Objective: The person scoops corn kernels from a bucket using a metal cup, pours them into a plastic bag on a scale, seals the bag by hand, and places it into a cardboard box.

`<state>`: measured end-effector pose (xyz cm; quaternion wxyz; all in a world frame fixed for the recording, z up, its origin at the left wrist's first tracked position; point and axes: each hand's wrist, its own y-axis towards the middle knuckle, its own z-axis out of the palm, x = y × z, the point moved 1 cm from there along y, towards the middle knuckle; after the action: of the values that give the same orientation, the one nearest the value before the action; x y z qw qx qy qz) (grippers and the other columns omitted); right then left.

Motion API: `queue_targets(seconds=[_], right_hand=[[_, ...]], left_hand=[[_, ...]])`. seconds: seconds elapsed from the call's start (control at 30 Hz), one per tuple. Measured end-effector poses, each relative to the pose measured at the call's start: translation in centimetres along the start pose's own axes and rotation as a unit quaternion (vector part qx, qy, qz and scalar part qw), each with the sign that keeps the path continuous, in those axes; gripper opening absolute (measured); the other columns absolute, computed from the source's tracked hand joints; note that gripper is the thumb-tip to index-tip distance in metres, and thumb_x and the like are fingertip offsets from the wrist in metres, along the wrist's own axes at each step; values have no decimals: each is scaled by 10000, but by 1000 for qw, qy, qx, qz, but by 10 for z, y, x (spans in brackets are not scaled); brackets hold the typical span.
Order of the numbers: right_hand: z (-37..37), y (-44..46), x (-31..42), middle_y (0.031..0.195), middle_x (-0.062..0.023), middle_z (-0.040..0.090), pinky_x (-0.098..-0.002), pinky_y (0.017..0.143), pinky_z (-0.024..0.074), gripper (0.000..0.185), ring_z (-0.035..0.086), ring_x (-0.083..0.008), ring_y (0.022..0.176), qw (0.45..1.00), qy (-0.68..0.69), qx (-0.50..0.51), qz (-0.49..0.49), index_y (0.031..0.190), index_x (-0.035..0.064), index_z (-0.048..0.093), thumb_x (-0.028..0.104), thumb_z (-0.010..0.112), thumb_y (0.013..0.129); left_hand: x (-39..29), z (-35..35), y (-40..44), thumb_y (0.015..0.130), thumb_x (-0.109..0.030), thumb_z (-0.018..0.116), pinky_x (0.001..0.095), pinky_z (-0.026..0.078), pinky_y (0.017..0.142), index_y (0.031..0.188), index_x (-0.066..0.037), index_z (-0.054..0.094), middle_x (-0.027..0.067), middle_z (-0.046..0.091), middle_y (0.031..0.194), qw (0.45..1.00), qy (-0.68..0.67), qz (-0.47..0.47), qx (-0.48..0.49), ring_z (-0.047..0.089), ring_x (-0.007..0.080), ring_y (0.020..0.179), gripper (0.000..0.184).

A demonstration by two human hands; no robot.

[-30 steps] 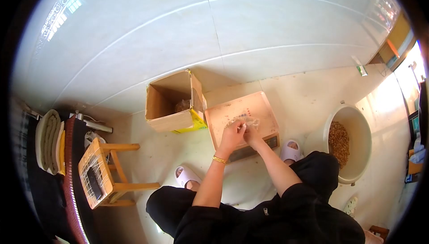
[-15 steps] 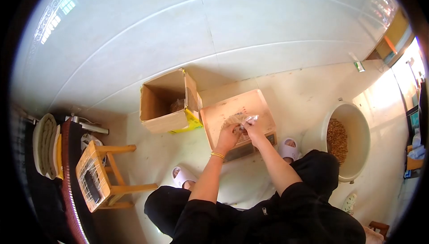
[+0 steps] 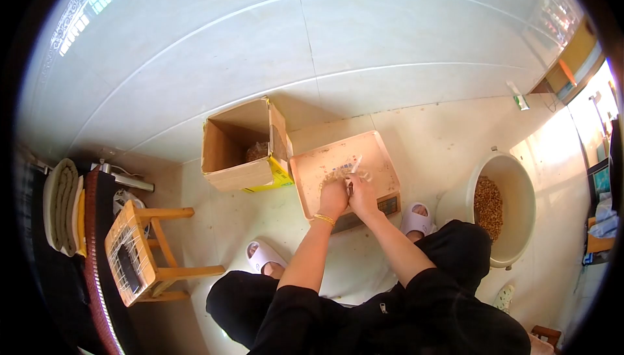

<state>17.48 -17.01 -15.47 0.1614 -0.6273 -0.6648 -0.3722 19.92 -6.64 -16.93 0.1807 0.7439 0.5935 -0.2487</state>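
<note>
Both hands are together over the pale pink tray (image 3: pixel 309 183) of a weighing scale, whose dark display panel (image 3: pixel 389 206) shows below the tray. My left hand (image 3: pixel 334 199) is closed round the gathered upper part of a clear plastic bag (image 3: pixel 335 175). Against it, my right hand (image 3: pixel 363 197) pinches the bag's twisted neck, and a thin end sticks up past the fingers. Most of the bag and whatever lies inside are hidden behind my hands. Small crumbs are scattered on the tray.
An open cardboard box (image 3: pixel 237 176) holding a filled bag (image 3: pixel 257 151) stands left of the scale. To the right is a large pale bucket (image 3: pixel 523 205) with brown grain-like pieces (image 3: pixel 487 207). A wooden stool (image 3: pixel 162 274) with a phone (image 3: pixel 127 269) is at the left.
My hands have drawn closer together, and the right has turned in against the left. The bag's loose, shiny top is now twisted into a narrow upright end.
</note>
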Motion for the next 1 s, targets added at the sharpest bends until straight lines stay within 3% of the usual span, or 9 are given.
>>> queue_targets(seconds=[0.13, 0.3, 0.43, 0.5, 0.53, 0.6, 0.7, 0.93, 1.0], right_hand=[[1, -1, -4, 800, -190, 605, -429, 647, 482, 218, 592, -375, 735, 997, -1, -48, -65, 916, 24, 614, -25, 576, 706], [9, 1, -20, 798, -203, 611, -412, 658, 490, 148, 601, -366, 739, 999, 19, 6, 43, 825, 28, 667, 7, 610, 690], [12, 1, -22, 774, -207, 606, -394, 639, 492, 110, 618, -317, 721, 996, 15, 10, 89, 809, 27, 672, 19, 615, 715], [9, 3, -25, 746, -137, 614, -372, 598, 498, 71, 618, -246, 683, 939, 143, 143, 278, 842, 33, 646, 58, 602, 792], [5, 4, -25, 746, -137, 614, -372, 598, 498, 71, 618, -246, 683, 939, 143, 142, 278, 842, 33, 646, 58, 602, 792], [2, 2, -29, 721, -67, 597, -341, 547, 490, 56, 588, -180, 622, 814, 327, 226, 424, 866, 47, 600, 93, 569, 856], [5, -2, -30, 708, -37, 574, -309, 509, 470, 34, 559, -153, 568, 719, 464, 209, 473, 890, 72, 554, 100, 540, 878], [7, 0, -33, 666, -72, 551, -296, 452, 416, 84, 533, -177, 528, 752, 418, 161, 484, 842, 55, 556, -18, 532, 807], [8, 0, -36, 645, -55, 536, -284, 426, 416, 161, 514, -142, 499, 774, 426, 138, 447, 867, 76, 520, -52, 557, 775]], left_hand=[[-3, -12, -1, 810, -88, 527, 436, 479, 764, 887, -17, 601, 189, 627, 851, 996, 39, 67, 44, 593, 359, 818, 129], [-1, -15, -10, 795, -30, 509, 436, 463, 798, 932, -4, 565, 228, 580, 942, 992, -30, 121, 19, 547, 373, 941, 151], [6, -7, -15, 795, -22, 522, 457, 461, 749, 947, -15, 550, 217, 570, 898, 995, -41, 89, -22, 560, 397, 850, 154], [5, -7, -18, 794, -11, 525, 460, 463, 716, 920, -20, 557, 213, 572, 862, 991, -44, 104, -75, 561, 403, 823, 130], [3, -9, -19, 794, -11, 525, 460, 463, 716, 920, -20, 557, 213, 572, 862, 991, -44, 104, -75, 561, 403, 823, 130], [1, -10, -22, 773, 15, 529, 447, 464, 754, 864, -16, 555, 215, 572, 873, 994, -60, 78, -44, 554, 389, 862, 99], [-1, -11, -26, 762, 22, 539, 439, 466, 757, 876, -24, 585, 201, 579, 860, 993, -93, 67, -29, 556, 385, 855, 131], [12, -14, -26, 796, -7, 542, 405, 489, 733, 916, -35, 640, 180, 623, 861, 987, -61, 128, -72, 601, 349, 815, 157], [21, -12, -20, 793, -16, 549, 397, 492, 741, 902, -42, 652, 171, 634, 860, 997, -42, 28, -54, 610, 332, 813, 152]])
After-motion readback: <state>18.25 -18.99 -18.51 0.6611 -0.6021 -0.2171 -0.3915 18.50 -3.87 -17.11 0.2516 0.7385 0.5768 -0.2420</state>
